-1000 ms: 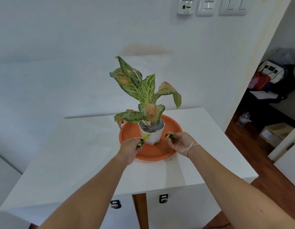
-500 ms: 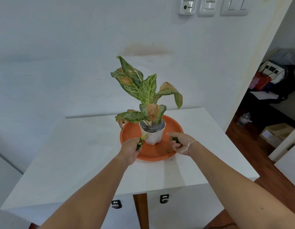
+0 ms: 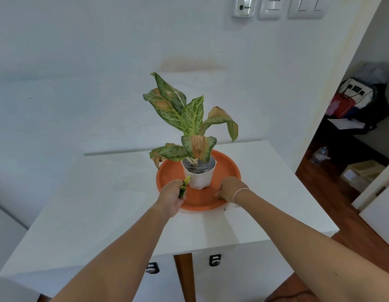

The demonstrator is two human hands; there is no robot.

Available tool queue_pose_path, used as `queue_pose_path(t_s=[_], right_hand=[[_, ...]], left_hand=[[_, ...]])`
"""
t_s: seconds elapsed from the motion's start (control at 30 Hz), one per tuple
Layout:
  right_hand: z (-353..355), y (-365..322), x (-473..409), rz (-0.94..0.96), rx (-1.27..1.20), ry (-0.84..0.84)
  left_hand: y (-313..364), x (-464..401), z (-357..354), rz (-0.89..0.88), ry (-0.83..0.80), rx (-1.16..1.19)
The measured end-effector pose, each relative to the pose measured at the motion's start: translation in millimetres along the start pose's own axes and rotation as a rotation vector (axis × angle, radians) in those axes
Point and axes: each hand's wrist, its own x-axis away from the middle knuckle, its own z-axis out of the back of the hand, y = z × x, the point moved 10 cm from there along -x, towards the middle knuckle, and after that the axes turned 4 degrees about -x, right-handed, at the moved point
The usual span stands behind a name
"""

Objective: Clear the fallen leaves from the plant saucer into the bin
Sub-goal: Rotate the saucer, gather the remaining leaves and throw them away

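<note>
An orange plant saucer (image 3: 229,168) sits on the white table (image 3: 97,205), with a speckled green plant in a white pot (image 3: 199,176) standing in it. My left hand (image 3: 172,197) rests at the saucer's left front rim, shut on several green-yellow leaf pieces (image 3: 184,185) that stick out of the fist. My right hand (image 3: 229,189) lies palm down on the saucer's right front, fingers curled onto its floor; leaf pieces picked up earlier are hidden under it. No bin is in view.
The table's front edge and right edge are close to my arms. A tiny dark speck (image 3: 224,209) lies on the table just in front of the saucer. Bags and boxes (image 3: 356,101) stand on the wooden floor at the right.
My right hand has dropped from holding a leaf piece above the saucer down onto the saucer floor, over the small leaf bit that lay there. My left hand has stayed put.
</note>
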Motion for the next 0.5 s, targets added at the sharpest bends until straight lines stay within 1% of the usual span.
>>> queue_pose_path(t_s=[0.07,0.1,0.13,0.17,0.2,0.23,0.27,0.3,0.33,0.4,0.5], right_hand=[[9,-9,7,0.021,0.016,0.055],[16,-16,8,0.042,-0.039,0.089],[25,-24,7,0.076,-0.147,0.154],[37,-31,2,0.123,-0.272,0.254],[46,-32,-3,0.144,-0.429,0.329],[47,-33,-7,0.15,-0.593,0.319],[37,-34,-11,0.132,-0.734,0.238],[26,-35,-14,0.092,-0.819,0.155],[20,-36,-16,0.073,-0.868,0.111],[18,-34,-20,0.073,-0.932,0.127],[17,-32,-18,0.039,-0.949,0.157]], left_hand=[[0,2,-1,-0.002,0.002,0.003],[0,2,-1,-0.005,0.0,0.002],[0,3,-2,-0.007,-0.004,0.0],[-1,3,-2,-0.007,-0.007,-0.002],[-1,3,-2,-0.006,-0.007,-0.002],[-1,3,-1,-0.005,-0.004,-0.001],[-2,3,-1,-0.005,-0.002,0.002],[-1,4,-1,-0.004,-0.001,0.004],[-1,5,0,-0.002,0.0,0.008],[-2,5,1,0.008,0.002,0.017],[-4,7,3,0.027,-0.001,0.037]])
